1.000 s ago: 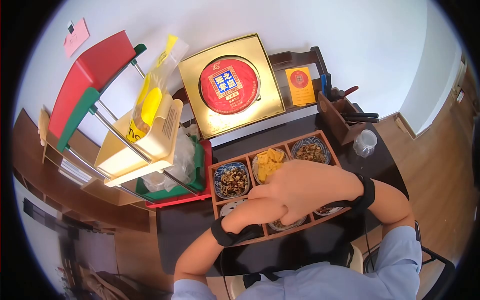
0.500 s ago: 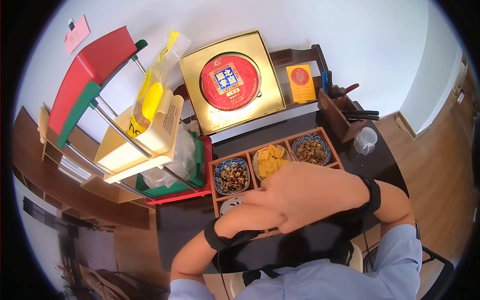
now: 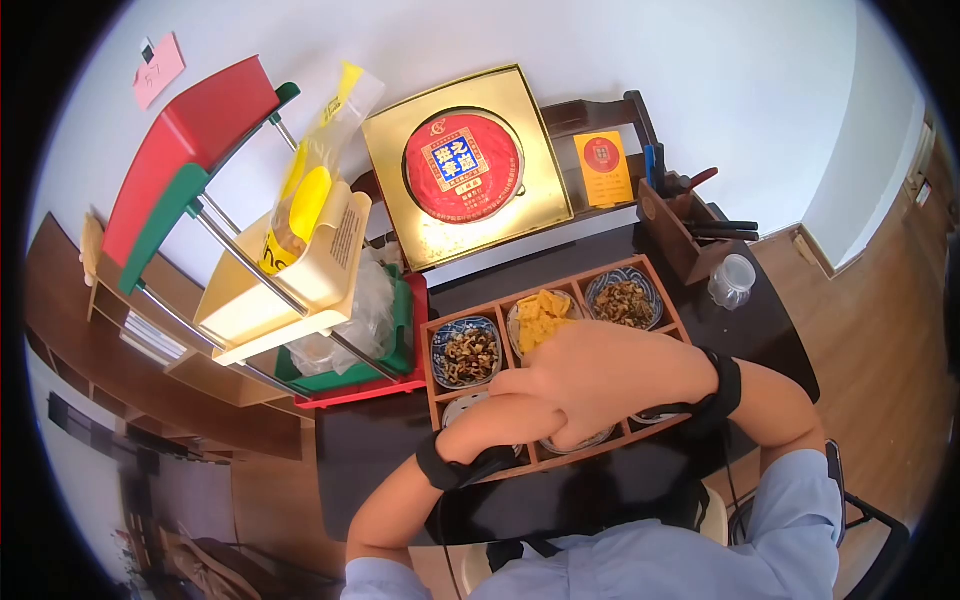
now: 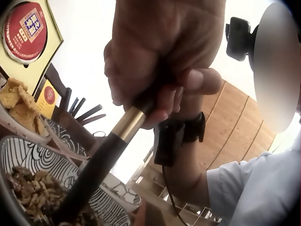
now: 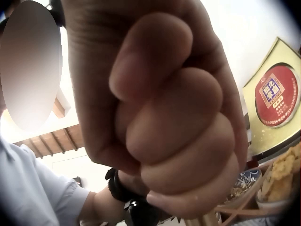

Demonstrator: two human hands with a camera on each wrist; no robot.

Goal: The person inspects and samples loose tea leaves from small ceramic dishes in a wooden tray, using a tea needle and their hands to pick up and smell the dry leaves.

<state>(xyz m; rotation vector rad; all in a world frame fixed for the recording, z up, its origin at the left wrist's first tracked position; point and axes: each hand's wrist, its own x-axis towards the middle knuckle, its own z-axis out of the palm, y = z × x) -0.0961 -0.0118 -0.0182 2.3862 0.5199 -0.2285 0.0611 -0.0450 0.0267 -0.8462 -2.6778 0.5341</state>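
In the head view my right hand (image 3: 625, 375) lies over my left hand (image 3: 505, 425), above the front row of a divided wooden tray (image 3: 535, 465). Beneath them, the left wrist view shows a thick dark rod with a gold band (image 4: 128, 124). Both hands are wrapped round its top, and my right fingers (image 5: 183, 136) are tightly curled in the right wrist view. The rod's lower end stands tilted among chopped dried bits (image 4: 40, 190) in a black-and-white patterned bowl (image 4: 49, 155). Most of the left hand's grip is hidden.
Behind the hands sit bowls of dried bits (image 3: 467, 352) and yellow chips (image 3: 543, 320). A gold box (image 3: 545, 190) leans at the back. At left stands a tiered rack (image 3: 240, 355); at right are a wooden holder (image 3: 672, 235) and a clear plastic cup (image 3: 733, 282).
Both hands rose slightly toward me half a second ago, and now they are lower over the tray again, with the front bowl's rim showing. The grip looks the same.
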